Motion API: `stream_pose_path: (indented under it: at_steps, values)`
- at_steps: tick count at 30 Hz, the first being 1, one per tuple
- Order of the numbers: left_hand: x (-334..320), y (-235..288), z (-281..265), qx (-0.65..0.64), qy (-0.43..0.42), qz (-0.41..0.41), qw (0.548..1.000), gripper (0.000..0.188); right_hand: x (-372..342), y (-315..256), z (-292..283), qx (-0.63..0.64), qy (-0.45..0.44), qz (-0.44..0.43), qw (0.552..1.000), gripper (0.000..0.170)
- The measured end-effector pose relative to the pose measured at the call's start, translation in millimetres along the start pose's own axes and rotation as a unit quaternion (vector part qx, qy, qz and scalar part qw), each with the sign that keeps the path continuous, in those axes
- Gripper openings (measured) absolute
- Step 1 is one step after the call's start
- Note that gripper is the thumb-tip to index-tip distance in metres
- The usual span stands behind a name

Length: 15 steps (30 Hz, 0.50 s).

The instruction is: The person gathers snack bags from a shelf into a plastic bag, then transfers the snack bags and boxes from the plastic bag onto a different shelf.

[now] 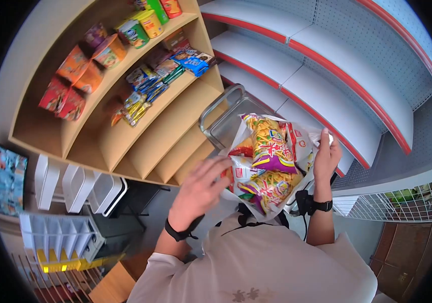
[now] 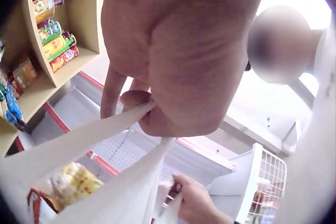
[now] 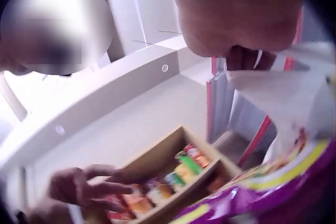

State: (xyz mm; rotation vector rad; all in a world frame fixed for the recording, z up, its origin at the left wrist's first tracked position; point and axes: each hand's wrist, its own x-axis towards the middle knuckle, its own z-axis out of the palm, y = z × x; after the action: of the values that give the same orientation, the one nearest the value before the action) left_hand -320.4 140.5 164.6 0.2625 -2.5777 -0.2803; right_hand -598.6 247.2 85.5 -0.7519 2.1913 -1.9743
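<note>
A white plastic bag (image 1: pixel 302 189) full of packaged snacks hangs open in front of my body. My right hand (image 1: pixel 327 162) grips its right handle, bunched in the fingers. On the opposite side, my left hand (image 1: pixel 202 188) holds the other handle, which stretches down from the thumb in the left wrist view. Several fingers of that hand reach loosely over the bag's edge. On top lies a yellow and purple snack packet (image 1: pixel 272 144). A similar packet (image 1: pixel 274 187) sits below it, beside white and red packets (image 1: pixel 297 144).
A metal cart (image 1: pixel 241 103) stands just beyond the bag. To the left, a wooden shelf (image 1: pixel 175 108) carries snack tubs (image 1: pixel 110 50) and small packets (image 1: pixel 148 88). White shelves (image 1: pixel 297 81) with red edges rise ahead and to the right, near a wire basket (image 1: pixel 408 204).
</note>
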Motion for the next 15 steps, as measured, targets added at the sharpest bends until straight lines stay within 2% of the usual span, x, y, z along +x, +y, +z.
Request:
stream_pose_path:
  at_steps: [1,2,4,6,9,11,12,14,15]
  values:
    - [2,-24,-2,0.013,-0.005,-0.004,1.0,0.022,15,8,11,0.046,-0.018,-0.007,0.999,0.032]
    - [6,-41,-3,0.029,-0.008,-0.007,1.0,0.023,26,7,22,0.044,-0.013,-0.012,0.999,0.032]
    - [15,-77,-5,0.037,-0.002,-0.009,0.999,0.022,44,5,51,0.038,-0.059,-0.048,0.996,0.033]
    - [21,-114,-7,0.04,-0.003,-0.053,0.998,0.021,77,12,82,0.004,-0.069,-0.059,0.996,0.034]
    - [36,-156,-9,0.039,0.046,-0.057,0.997,0.019,123,19,131,0.009,-0.079,-0.059,0.995,0.034]
    - [45,-181,-4,0.047,0.072,-0.072,0.994,0.017,157,30,167,0.09,-0.063,-0.052,0.992,0.034]
    - [50,-197,3,0.042,0.07,-0.075,0.994,0.017,179,42,184,0.085,-0.065,-0.049,0.993,0.034]
    - [50,-232,31,0.018,0.068,-0.114,0.991,0.016,209,76,210,-0.041,-0.099,-0.032,0.994,0.034]
    - [45,-254,50,0.007,0.046,-0.123,0.991,0.014,218,91,224,-0.046,-0.098,-0.029,0.994,0.034]
